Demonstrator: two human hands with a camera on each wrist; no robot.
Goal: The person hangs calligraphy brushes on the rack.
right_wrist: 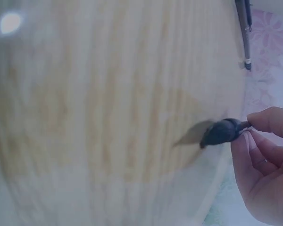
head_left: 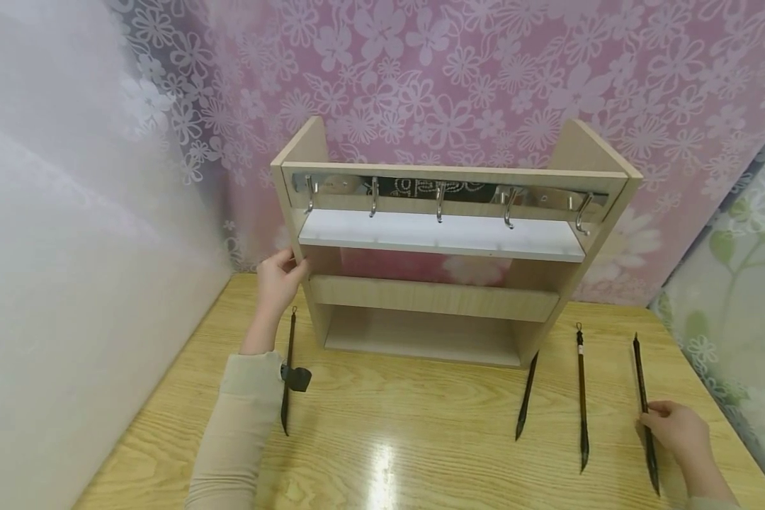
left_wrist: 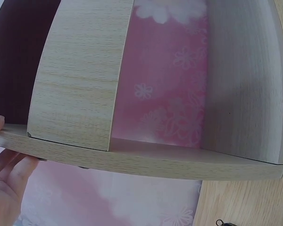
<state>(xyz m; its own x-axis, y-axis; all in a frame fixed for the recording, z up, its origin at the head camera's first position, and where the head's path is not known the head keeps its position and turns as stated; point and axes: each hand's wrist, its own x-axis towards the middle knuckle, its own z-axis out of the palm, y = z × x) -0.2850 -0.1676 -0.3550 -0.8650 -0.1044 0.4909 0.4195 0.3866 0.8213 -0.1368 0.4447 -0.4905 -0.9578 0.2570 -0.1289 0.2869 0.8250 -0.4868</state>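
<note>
A light wooden rack (head_left: 433, 297) with a white shelf (head_left: 446, 234) and a metal strip of several hooks (head_left: 440, 202) stands at the table's far side. My left hand (head_left: 279, 280) grips the front edge of its left side panel; in the left wrist view the thumb and fingers (left_wrist: 19, 176) lie on opposite sides of that board. On the far right, my right hand (head_left: 678, 432) pinches a dark calligraphy brush (head_left: 639, 368) by its handle. The right wrist view shows its dark bristle head (right_wrist: 221, 132) pointing away from the fingers, above the wood surface.
Two more brushes, a short-looking one (head_left: 527, 400) partly hidden by the rack and a longer one (head_left: 581, 397), lie right of centre. Another brush (head_left: 287, 418) lies beneath my left forearm. Flowered curtain (head_left: 421, 85) hangs behind the wooden table (head_left: 370, 411); a pale wall (head_left: 89, 212) stands left.
</note>
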